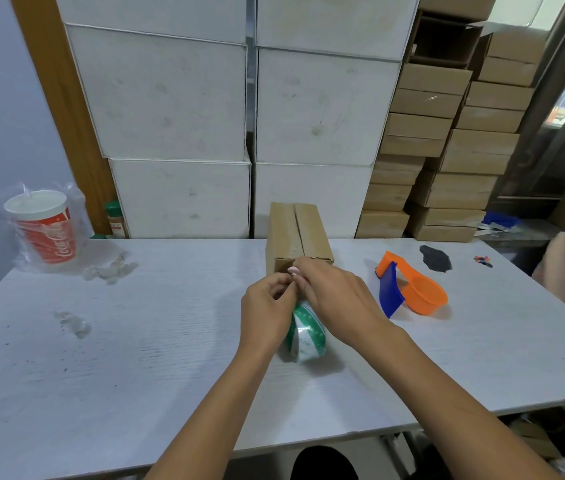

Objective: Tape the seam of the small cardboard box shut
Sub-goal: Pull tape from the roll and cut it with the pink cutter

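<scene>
A small brown cardboard box (296, 235) lies on the white table (135, 341) at the middle back, its flap seam running away from me. Just in front of it, a roll of green-and-white printed tape (307, 332) stands on edge under my hands. My left hand (267, 306) grips the roll's left side. My right hand (336, 299) curls over the top of the roll, its fingertips pinched at the tape near the box's front edge. Most of the roll is hidden by both hands.
An orange and blue tape dispenser (409, 289) lies to the right. A red drink cup (45, 226) in a plastic bag stands at the far left, beside a small bottle (114, 220). Stacked white boxes (177, 133) and brown cartons (447, 150) fill the wall behind.
</scene>
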Demonstrator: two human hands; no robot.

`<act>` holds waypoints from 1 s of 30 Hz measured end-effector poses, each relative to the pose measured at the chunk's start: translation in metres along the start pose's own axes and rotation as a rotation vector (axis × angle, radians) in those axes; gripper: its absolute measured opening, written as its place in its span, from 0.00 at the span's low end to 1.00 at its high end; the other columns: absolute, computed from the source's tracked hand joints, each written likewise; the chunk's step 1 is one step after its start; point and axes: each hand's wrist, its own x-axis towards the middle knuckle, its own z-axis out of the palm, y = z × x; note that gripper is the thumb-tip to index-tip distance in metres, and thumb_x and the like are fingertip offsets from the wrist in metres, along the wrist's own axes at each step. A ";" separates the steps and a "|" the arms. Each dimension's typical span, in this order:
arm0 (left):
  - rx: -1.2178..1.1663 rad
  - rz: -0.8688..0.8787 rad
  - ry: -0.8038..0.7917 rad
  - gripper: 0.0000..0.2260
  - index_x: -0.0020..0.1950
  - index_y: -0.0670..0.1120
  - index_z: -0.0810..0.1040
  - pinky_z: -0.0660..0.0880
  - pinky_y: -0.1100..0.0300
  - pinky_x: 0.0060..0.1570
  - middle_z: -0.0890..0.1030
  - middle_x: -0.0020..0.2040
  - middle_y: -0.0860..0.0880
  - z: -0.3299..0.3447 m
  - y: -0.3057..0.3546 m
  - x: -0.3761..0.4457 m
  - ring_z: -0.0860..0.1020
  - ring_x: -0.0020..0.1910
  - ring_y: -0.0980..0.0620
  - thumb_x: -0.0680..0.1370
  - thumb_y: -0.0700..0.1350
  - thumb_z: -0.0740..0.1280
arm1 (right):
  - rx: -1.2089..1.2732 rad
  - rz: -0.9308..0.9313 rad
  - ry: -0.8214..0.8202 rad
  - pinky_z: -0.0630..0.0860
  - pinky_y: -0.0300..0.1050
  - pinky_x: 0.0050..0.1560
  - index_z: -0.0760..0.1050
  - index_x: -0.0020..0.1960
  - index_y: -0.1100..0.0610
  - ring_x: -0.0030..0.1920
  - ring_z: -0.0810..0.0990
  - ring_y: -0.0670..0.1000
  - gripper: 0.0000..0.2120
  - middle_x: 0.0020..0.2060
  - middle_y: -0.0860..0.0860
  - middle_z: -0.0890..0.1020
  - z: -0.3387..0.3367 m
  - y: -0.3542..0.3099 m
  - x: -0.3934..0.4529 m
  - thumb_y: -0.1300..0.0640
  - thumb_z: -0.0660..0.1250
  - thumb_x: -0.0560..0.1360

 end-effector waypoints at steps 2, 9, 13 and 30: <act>-0.017 -0.002 0.001 0.07 0.49 0.48 0.89 0.85 0.55 0.48 0.91 0.42 0.51 0.000 0.000 -0.001 0.89 0.45 0.53 0.82 0.42 0.71 | 0.010 0.000 0.012 0.80 0.53 0.43 0.72 0.53 0.50 0.43 0.79 0.51 0.11 0.46 0.46 0.82 0.001 0.001 0.000 0.48 0.54 0.88; 0.013 0.047 0.011 0.09 0.51 0.48 0.90 0.85 0.56 0.47 0.90 0.43 0.53 0.000 0.000 -0.003 0.89 0.44 0.55 0.84 0.42 0.70 | -0.027 -0.018 -0.017 0.78 0.51 0.43 0.73 0.56 0.51 0.45 0.79 0.53 0.11 0.48 0.49 0.82 -0.002 0.001 0.003 0.48 0.55 0.88; 0.021 0.061 0.032 0.09 0.49 0.49 0.89 0.84 0.57 0.45 0.90 0.41 0.53 0.002 0.000 -0.004 0.88 0.42 0.56 0.84 0.44 0.69 | -0.074 -0.011 -0.056 0.73 0.48 0.41 0.73 0.56 0.52 0.44 0.79 0.54 0.10 0.48 0.50 0.82 -0.006 0.001 0.005 0.49 0.55 0.87; 0.046 0.082 0.055 0.07 0.49 0.52 0.89 0.86 0.51 0.51 0.90 0.43 0.55 0.005 0.000 -0.005 0.88 0.45 0.57 0.83 0.45 0.71 | -0.119 -0.030 0.007 0.76 0.49 0.39 0.72 0.57 0.52 0.46 0.81 0.55 0.05 0.49 0.51 0.82 0.000 0.002 0.001 0.52 0.59 0.86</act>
